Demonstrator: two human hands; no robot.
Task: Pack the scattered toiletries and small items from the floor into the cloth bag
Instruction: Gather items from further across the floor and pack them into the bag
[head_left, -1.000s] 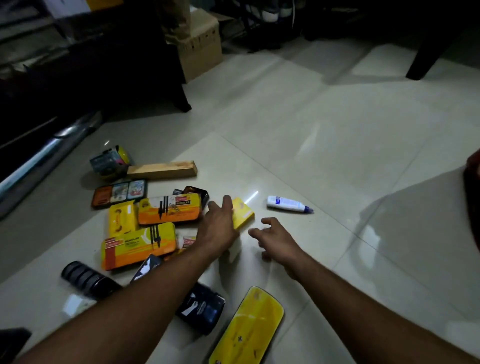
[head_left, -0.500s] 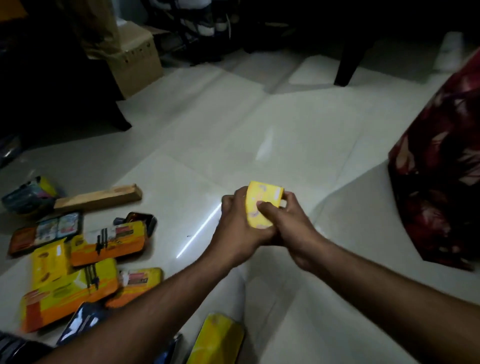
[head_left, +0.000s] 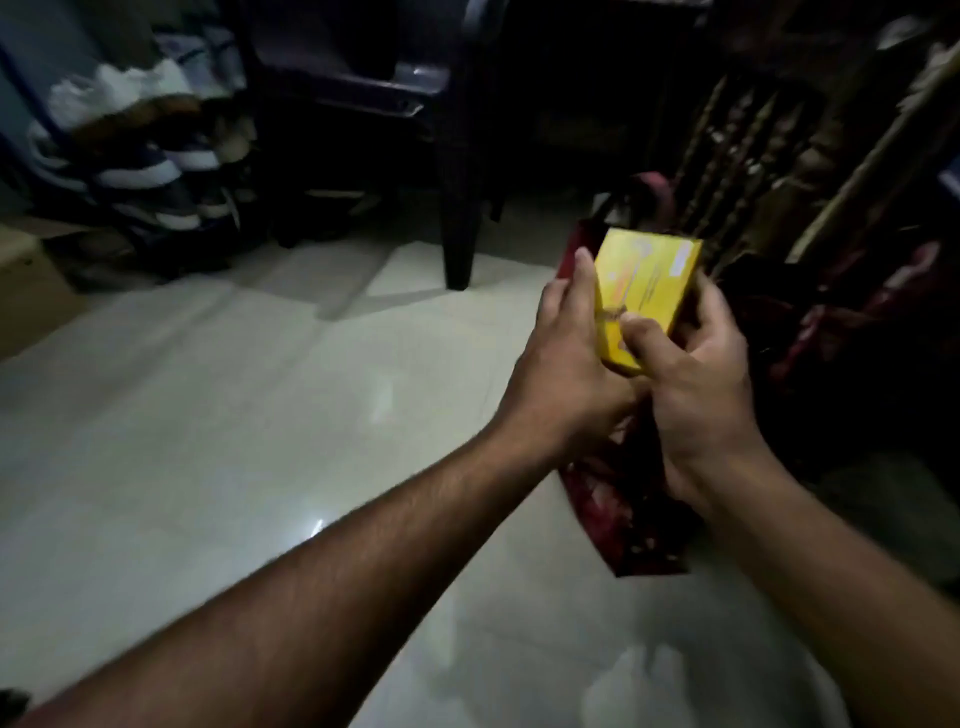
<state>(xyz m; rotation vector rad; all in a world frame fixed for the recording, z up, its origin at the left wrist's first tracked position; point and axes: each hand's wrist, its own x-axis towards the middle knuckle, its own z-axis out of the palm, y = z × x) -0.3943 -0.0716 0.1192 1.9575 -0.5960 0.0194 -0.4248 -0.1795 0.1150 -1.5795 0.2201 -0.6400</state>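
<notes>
A small yellow box (head_left: 647, 283) is held up in the air between both hands, right of centre. My left hand (head_left: 566, 374) grips its left edge with fingers curled along it. My right hand (head_left: 696, 384) holds its lower right side, thumb pressed on the front face. Directly below and behind the hands stands the dark red patterned cloth bag (head_left: 618, 514), partly hidden by my wrists. The other floor items are out of view.
A dark plastic chair (head_left: 457, 156) stands on the pale tiled floor (head_left: 218, 395) behind the hands. Shoes on a rack (head_left: 150, 156) fill the far left. Dark patterned fabric (head_left: 831, 270) hangs at the right.
My left hand picked the yellow box off the floor, my right hand joined it, and both carried it rightward over the red bag. The view swung right, away from the scattered items.
</notes>
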